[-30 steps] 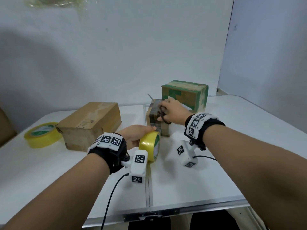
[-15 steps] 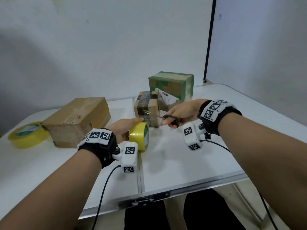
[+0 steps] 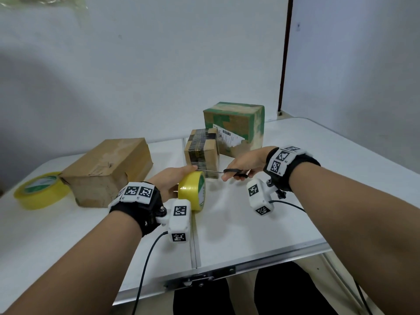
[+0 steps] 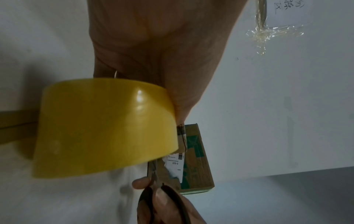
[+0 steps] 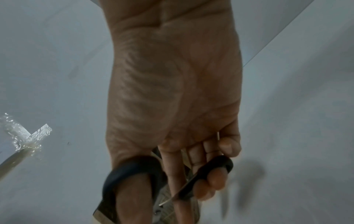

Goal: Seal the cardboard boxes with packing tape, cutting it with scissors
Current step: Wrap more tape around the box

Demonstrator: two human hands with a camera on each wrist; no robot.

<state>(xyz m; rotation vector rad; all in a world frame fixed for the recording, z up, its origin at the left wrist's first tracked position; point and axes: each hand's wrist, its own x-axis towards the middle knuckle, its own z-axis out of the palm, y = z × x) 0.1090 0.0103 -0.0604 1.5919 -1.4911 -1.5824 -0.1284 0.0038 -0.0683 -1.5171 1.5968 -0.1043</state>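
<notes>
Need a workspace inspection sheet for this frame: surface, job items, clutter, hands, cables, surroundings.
Surface: white folding table, centre seam.
Job's things: three cardboard boxes: plain brown box, small dark-taped box, green-taped box; spare yellow tape roll at left.
Clutter: nothing seen.
Hands: left hand holds yellow tape roll; right hand holds black-handled scissors, blades at the roll.
Cables: black wrist-camera cables hang over the front edge.
Surroundings: white wall.
</notes>
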